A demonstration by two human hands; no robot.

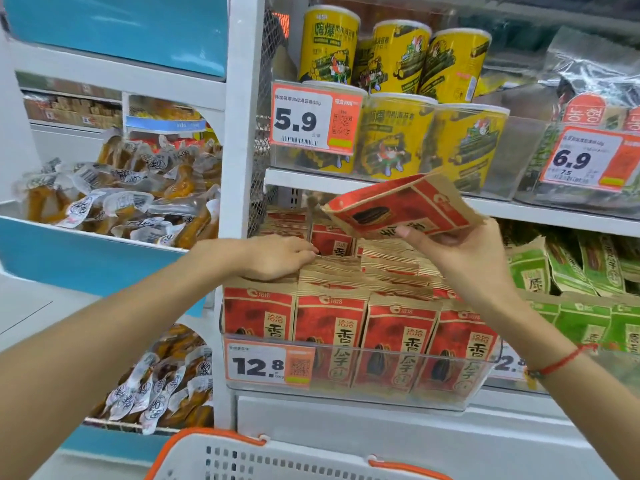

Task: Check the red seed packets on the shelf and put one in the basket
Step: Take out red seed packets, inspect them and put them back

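This is a shop, a snack aisle in a grocery store. White shelves (346, 178) carry stacked goods in clear bins: yellow canisters (329, 46) at upper centre, red seed packets (329, 327) at lower centre, green packets (585, 323) at right. Orange price tags (313, 117) reading 5.9, 6.9 and 12.8 hang on the bin fronts. A shopping basket (277, 459) with orange rim sits at the bottom edge.

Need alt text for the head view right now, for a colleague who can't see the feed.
The right hand holds one red seed packet tilted above the shelf bin, while the left hand rests on the packed red packets. A white basket waits below.
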